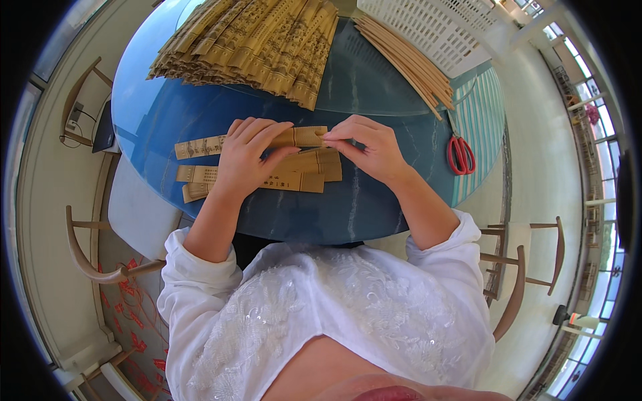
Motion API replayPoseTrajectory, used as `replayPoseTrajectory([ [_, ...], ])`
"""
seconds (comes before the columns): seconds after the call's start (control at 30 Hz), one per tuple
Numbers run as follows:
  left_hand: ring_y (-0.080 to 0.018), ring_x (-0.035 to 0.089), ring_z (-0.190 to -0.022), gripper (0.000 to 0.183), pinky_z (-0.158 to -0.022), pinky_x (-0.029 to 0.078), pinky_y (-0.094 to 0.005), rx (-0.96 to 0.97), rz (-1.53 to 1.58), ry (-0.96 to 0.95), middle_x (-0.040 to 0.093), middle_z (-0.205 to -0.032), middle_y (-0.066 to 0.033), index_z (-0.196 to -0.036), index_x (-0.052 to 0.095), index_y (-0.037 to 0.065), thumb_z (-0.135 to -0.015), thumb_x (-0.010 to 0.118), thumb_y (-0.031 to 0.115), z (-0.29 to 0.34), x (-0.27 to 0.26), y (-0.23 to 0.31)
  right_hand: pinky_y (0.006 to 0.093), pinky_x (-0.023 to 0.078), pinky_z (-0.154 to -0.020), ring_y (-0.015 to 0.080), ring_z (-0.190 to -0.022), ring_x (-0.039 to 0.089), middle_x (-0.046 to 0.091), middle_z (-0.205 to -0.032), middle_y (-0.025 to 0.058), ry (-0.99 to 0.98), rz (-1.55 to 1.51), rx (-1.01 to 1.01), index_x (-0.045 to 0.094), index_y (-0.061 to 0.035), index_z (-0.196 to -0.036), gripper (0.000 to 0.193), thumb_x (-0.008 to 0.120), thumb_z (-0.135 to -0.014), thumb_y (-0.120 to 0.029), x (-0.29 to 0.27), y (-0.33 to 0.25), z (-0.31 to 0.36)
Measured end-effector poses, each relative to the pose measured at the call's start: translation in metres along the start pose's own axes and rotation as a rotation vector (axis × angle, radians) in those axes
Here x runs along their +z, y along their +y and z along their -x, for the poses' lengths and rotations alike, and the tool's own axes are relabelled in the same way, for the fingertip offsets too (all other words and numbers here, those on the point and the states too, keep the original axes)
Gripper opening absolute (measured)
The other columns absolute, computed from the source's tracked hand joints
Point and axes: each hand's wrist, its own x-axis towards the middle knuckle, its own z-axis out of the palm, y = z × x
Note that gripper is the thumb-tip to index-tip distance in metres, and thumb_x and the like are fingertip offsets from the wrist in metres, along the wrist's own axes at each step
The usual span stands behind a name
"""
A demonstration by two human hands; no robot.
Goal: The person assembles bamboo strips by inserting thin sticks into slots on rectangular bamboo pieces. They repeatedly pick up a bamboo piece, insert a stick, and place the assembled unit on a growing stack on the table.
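Now | right hand (372,144) pinching brown sleeve (307,136) | basket (461,23): contents unclear

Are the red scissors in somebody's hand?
No, the red scissors lie on the table to the right, while the left hand and right hand are both on a gold strip.

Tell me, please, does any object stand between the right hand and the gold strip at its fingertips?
Nothing visible does. The right hand has its thumb and fingertips at the right end of the gold strip. The other loose strips lie nearer the person, and the red-handled scissors lie off to the right.
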Motion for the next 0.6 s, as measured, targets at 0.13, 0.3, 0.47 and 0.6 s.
replayPoseTrajectory([
  [0.13,-0.0255,0.064,-0.09,0.045,-0.08,0.048,-0.0375,-0.054,-0.031,0.031,0.07,-0.099,-0.0066,-0.112,0.072,0.007,-0.07,0.087,0.015,0.001,-0.001,0.0,0.0291,0.053,-0.068,0.0176,-0.076,0.065,0.065,-0.085,0.005,0.264,0.25,0.18,0.071,-0.0098,-0.104,0.022,0.078,-0.084,-0.008,-0.027,0.014,-0.009],
  [0.3,-0.0258,0.065,-0.092,0.045,-0.081,0.048,-0.0377,-0.077,-0.056,0.031,0.07,-0.101,-0.0071,-0.113,0.071,0.007,-0.071,0.087,0.015,0.001,-0.002,-0.003,0.04,0.051,-0.086,0.0285,-0.098,0.062,0.066,-0.098,0.0055,0.368,0.909,0.525,0.073,-0.011,-0.099,0.016,0.073,-0.088,-0.023,-0.082,0.058,0.008],
  [0.47,-0.026,0.065,-0.091,0.044,-0.08,0.048,-0.0377,-0.059,-0.059,0.061,0.07,-0.1,-0.0071,-0.112,0.072,0.007,-0.072,0.087,0.015,0.003,-0.003,-0.004,0.0416,0.051,-0.09,0.0311,-0.104,0.062,0.067,-0.104,0.0067,0.311,1.087,0.676,0.074,-0.0115,-0.099,0.018,0.074,-0.086,-0.023,-0.092,0.071,0.018],
  [0.6,-0.0263,0.065,-0.09,0.043,-0.079,0.048,-0.0377,-0.059,-0.053,0.075,0.07,-0.1,-0.0072,-0.111,0.072,0.007,-0.072,0.087,0.015,0.002,-0.004,-0.004,0.0422,0.05,-0.091,0.0314,-0.106,0.062,0.068,-0.103,0.0082,0.285,1.113,0.719,0.074,-0.0109,-0.098,0.016,0.074,-0.086,-0.022,-0.097,0.082,0.024],
])
